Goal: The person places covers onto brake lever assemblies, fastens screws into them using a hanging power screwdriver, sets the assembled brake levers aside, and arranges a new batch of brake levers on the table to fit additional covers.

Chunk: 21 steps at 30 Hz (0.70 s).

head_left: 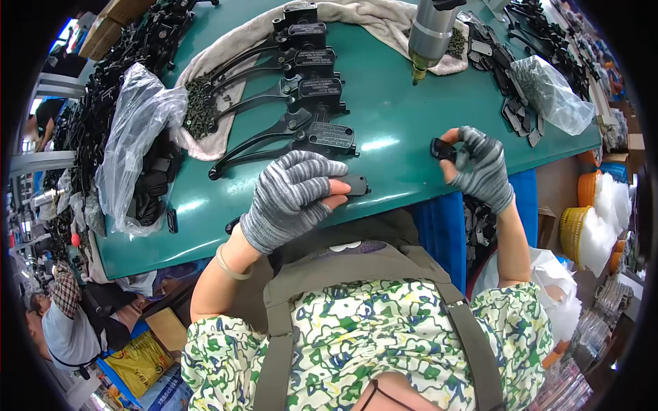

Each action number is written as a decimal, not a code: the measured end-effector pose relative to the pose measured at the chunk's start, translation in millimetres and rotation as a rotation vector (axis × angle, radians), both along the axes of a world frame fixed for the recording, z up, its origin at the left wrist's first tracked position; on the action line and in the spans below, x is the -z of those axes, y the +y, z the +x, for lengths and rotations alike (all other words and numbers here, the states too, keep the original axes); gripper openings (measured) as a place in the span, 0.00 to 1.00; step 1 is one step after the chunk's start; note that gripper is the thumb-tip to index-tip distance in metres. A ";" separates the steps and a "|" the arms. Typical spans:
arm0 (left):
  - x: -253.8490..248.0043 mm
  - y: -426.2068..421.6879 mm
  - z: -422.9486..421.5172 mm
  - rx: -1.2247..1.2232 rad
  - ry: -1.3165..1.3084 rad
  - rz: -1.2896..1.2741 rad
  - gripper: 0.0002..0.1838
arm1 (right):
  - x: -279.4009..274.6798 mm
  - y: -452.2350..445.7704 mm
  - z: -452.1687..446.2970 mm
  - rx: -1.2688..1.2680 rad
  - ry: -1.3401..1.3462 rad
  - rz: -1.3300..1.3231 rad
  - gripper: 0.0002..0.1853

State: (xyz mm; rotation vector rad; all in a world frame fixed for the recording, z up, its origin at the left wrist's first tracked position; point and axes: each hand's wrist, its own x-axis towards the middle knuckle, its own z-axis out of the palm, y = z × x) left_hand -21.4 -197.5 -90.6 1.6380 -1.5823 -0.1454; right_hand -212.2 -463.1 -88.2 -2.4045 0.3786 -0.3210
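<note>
While the patterned shirt (363,329) and dark apron straps (480,353) fill six o'clock, both hands work just beyond them in striped grey gloves with bare thumb and index tips; the left hand (291,198), just off the centre toward nine o'clock, is curled mostly closed, palm down, its thumb and index tip pinching the end of a flat dark block (356,185) over the near part of the green table (391,137); the right hand (480,168), between two and three o'clock, is half closed, gripping a small black part (442,149) between thumb and index finger, the other fingers bent.

Beyond the left hand, a column of black lever assemblies (319,94) runs toward twelve o'clock, their levers pointing to ten; a pale towel (356,14) curves behind them, bearing small dark screw-like pieces (200,109) at ten o'clock; a clear plastic bag (140,130) lies between nine and ten, another (555,99) at two, beside loose black parts (524,116); a metal tool (432,34) hangs tip down at one o'clock; off the table, a seated person (72,329) shows at eight, a yellow basket (573,229) at three.
</note>
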 end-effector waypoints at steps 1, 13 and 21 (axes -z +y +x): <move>1.0 0.4 1.8 0.012 0.032 0.003 0.16 | -4.6 11.7 5.1 -0.058 -0.123 -0.004 0.18; 13.3 10.6 -0.9 -0.119 0.219 0.056 0.25 | -8.8 85.8 61.3 -0.501 -0.300 -0.078 0.17; -30.0 47.6 47.5 -0.361 0.024 0.060 0.18 | -1.9 12.4 58.7 0.079 -0.389 0.362 0.08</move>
